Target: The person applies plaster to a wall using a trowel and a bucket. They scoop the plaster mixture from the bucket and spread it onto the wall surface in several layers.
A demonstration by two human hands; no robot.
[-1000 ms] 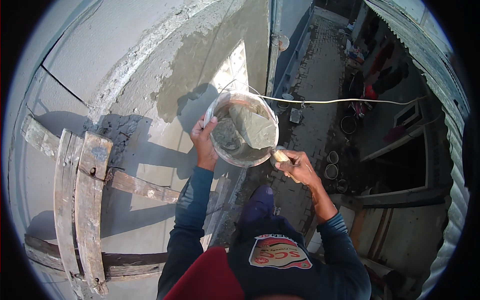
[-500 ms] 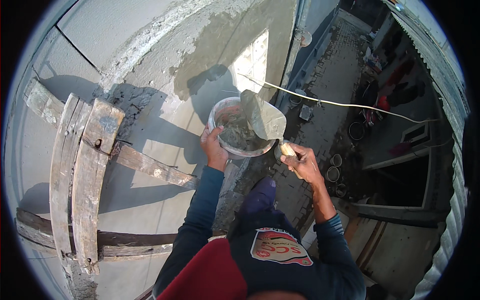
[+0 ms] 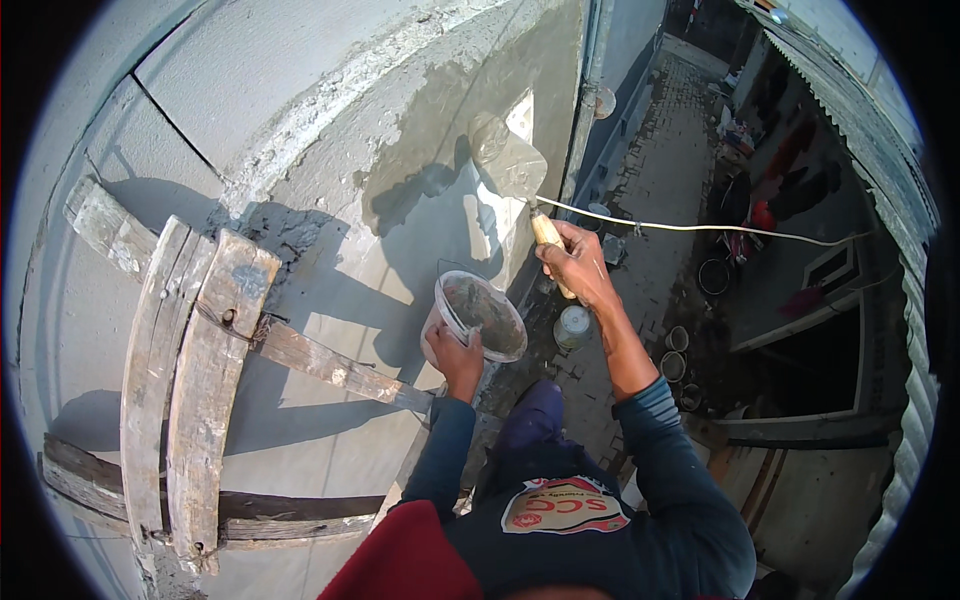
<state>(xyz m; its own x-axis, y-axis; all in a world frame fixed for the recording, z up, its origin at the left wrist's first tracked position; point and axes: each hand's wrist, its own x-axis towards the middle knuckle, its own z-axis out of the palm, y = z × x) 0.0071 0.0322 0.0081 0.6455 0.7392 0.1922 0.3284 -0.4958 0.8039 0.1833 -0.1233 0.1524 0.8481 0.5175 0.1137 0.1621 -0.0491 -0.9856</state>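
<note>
My left hand (image 3: 458, 360) grips the near rim of a pale plastic bucket (image 3: 506, 357). Grey wet mortar (image 3: 468, 300) coats its inside. Beyond the bucket, my right hand (image 3: 582, 265) is closed around the wooden handle of a trowel (image 3: 520, 170). Grey mortar lies on the trowel's raised blade, mostly toward its far end. The blade is in front of the wall's pale patch (image 3: 520, 115), next to darker, damp-looking plaster (image 3: 425, 125). Whether the blade touches the wall, I cannot tell.
Weathered timber boards (image 3: 215, 380) tied with wire stand at the left against the wall. A pale cable (image 3: 690, 227) runs across to the right. Far below lies a paved alley (image 3: 650, 150) with a lidded container (image 3: 574, 326) and several buckets. Corrugated roofing (image 3: 870, 150) edges the right.
My right hand has lifted the trowel out of the bucket, up and forward toward the wall, with mortar on it. My left hand has lowered the bucket toward me.
</note>
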